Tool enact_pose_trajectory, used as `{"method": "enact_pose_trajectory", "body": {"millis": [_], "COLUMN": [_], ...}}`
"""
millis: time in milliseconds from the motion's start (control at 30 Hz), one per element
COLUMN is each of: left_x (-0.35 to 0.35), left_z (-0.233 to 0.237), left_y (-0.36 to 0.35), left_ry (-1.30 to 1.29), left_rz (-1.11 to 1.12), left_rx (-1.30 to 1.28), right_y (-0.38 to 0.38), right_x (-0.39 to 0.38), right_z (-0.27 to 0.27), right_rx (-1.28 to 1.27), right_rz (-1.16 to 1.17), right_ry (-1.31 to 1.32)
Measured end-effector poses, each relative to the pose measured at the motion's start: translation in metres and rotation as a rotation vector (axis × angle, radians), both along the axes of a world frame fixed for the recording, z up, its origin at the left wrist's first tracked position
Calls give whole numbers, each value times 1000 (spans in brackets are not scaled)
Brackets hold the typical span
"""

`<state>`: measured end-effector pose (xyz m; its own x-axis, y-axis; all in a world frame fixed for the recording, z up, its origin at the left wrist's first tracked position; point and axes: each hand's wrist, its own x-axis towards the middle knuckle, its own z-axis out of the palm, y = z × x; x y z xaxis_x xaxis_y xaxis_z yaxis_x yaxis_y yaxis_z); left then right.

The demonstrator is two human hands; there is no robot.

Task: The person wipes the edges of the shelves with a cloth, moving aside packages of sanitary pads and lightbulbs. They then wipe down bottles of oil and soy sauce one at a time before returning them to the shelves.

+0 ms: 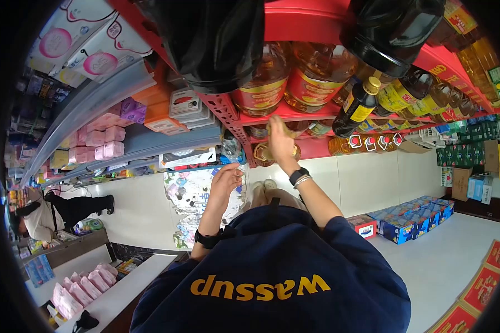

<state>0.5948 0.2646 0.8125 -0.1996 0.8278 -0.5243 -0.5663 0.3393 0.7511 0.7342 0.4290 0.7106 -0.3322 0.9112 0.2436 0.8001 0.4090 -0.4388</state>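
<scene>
My right hand (281, 143), with a dark watch and a bracelet at the wrist, reaches to the lower red shelf. Its fingers are bent together around something small and brownish that I cannot make out. Behind it, an amber oil bottle (259, 154) stands low on the shelf, partly covered by the hand. My left hand (226, 184) is raised in front of the shelf's left end, fingers loosely curled and apart, holding nothing. Just beyond its fingertips lies a clear plastic wrapping (231, 149). Large oil bottles with red labels (262, 91) stand on the shelf above.
Black-covered containers (216, 50) hang over the upper shelf edge. A dark sauce bottle (356, 108) stands to the right, with oil jugs (366, 144) below. Blue cartons (408, 219) sit on the floor at right. Another person (66, 213) is at far left.
</scene>
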Motion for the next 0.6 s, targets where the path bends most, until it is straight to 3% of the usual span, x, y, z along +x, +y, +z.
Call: {"method": "enact_pose_trajectory", "body": {"millis": [200,367,400,500,600], "left_x": [3,1,1,-1,-5], "left_z": [7,7,7,6,5], "left_y": [11,17,18,18,14], "left_ry": [14,15,16,0,-10], "left_rz": [-63,-76,-78,-87,-85], "left_rx": [17,20,27,31,43], "right_y": [12,31,33,39,36], "right_x": [33,97,106,115,115], "right_z": [0,-2,9,5,4], "right_rx": [188,147,45,253,229], "right_rz": [151,15,24,87,-4], "right_ry": [-102,-261,-453,-313,-287]}}
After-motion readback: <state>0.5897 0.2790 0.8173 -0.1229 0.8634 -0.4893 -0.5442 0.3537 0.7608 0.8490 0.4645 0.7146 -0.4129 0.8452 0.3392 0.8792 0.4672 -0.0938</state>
